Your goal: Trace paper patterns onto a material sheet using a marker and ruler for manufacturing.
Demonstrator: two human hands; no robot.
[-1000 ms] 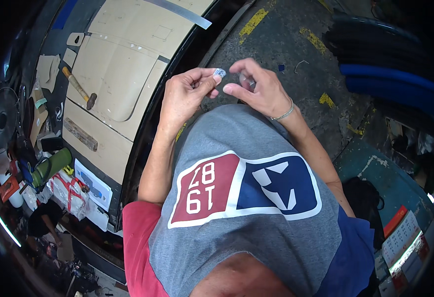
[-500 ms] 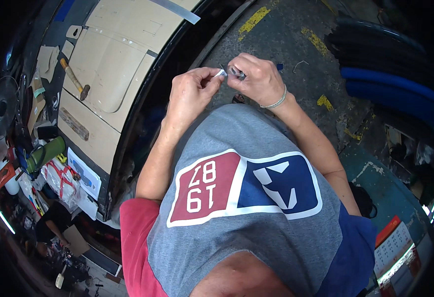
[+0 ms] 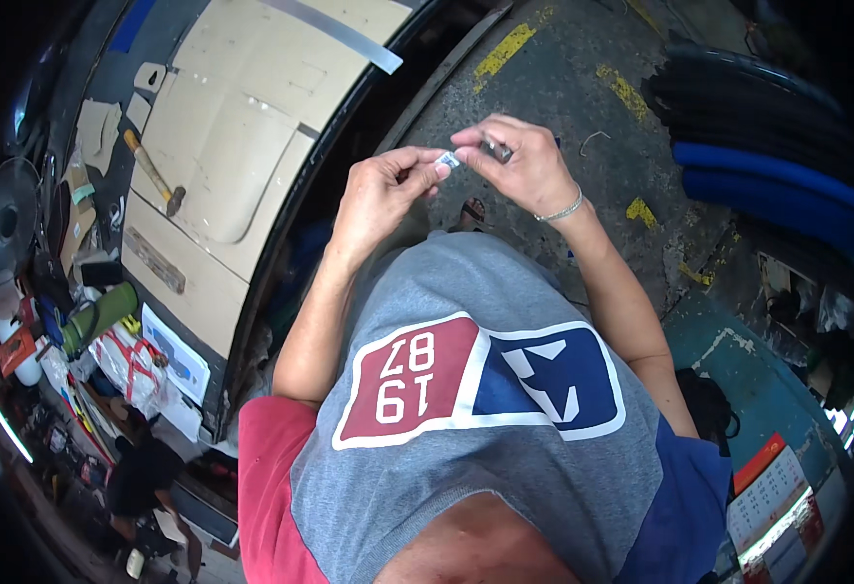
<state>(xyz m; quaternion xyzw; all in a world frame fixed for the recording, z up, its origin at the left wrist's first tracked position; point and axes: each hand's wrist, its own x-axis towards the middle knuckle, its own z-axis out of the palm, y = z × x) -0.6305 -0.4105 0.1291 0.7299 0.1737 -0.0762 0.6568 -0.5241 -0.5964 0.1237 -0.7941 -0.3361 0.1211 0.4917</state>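
Note:
My left hand point(image 3: 376, 198) pinches a small white-and-blue printed packet point(image 3: 448, 159) between thumb and fingertips, out in front of my body. Close by on the right, my right hand point(image 3: 529, 167) has its thumb tip and forefinger near the packet's edge; whether they touch it is unclear. Within its curled fingers sits a small dark, shiny metallic thing point(image 3: 496, 148), mostly covered by the hand. Left of my hands lies a worktable with beige board panels point(image 3: 281, 92), carrying a hammer point(image 3: 155, 177) with a wooden handle.
A flat wooden block point(image 3: 154, 260) and a metal strip point(image 3: 339, 35) lie on the panels. Black and blue rolled material point(image 3: 772, 190) is stacked at right, above a worn green surface point(image 3: 709, 341). Another person point(image 3: 145, 477) bends at lower left, near a green roll point(image 3: 106, 313).
Both hands have shifted slightly right and down in the picture. The right forefinger has lifted and straightened, and more of the packet shows. The other person has moved further into view.

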